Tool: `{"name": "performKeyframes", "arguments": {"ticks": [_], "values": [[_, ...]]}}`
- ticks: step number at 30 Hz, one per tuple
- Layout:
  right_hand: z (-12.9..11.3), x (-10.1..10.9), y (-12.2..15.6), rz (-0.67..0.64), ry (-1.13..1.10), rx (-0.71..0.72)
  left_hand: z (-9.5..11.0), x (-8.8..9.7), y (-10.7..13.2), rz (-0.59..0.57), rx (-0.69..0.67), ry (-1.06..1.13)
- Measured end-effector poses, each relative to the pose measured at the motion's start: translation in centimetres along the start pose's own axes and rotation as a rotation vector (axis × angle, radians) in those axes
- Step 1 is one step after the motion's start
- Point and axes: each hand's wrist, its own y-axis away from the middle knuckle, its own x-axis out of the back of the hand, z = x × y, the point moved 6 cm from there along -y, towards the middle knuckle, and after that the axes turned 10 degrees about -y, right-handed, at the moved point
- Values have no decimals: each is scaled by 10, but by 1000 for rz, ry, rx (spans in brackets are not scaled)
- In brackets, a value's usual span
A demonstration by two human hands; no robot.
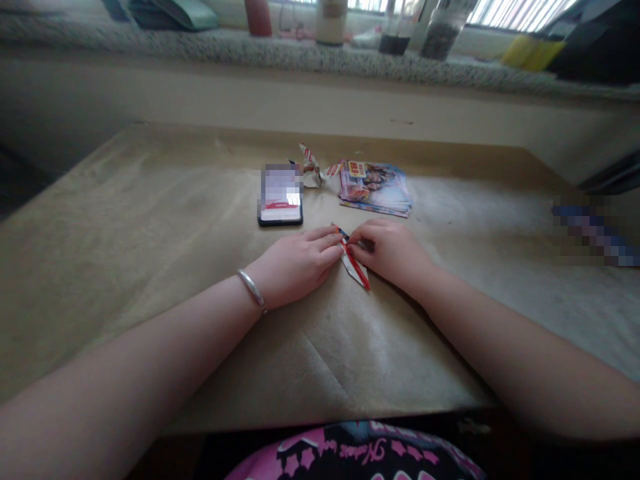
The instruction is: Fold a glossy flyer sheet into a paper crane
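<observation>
A narrow piece of folded paper [356, 267], white and red with a pointed end, lies on the table between my hands. My left hand [303, 263] rests flat, palm down, its outstretched fingertips touching the paper's left edge; a silver bangle circles that wrist. With thumb and fingers pinched together, my right hand [387, 247] grips the paper from the right. Part of the paper is hidden under the fingers of both hands.
Beyond my hands lie a phone [281, 219], a folded paper figure [313, 175] and a stack of printed leaflets [377, 187]. A blurred blue strip [595, 233] is at the far right of the table [150, 220]. Bottles and jars line the speckled windowsill [290, 53].
</observation>
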Motion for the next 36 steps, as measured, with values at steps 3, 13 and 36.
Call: {"name": "performKeyframes", "arguments": {"ticks": [3, 13, 36], "values": [[-1, 0, 1, -29, -11, 28, -2, -1, 1, 1, 4, 19], [-5, 7, 5, 39, 143, 51, -8, -8, 2, -79, 50, 103], [16, -7, -3, -7, -234, 97, -17, -11, 1, -53, 180, 134]]}}
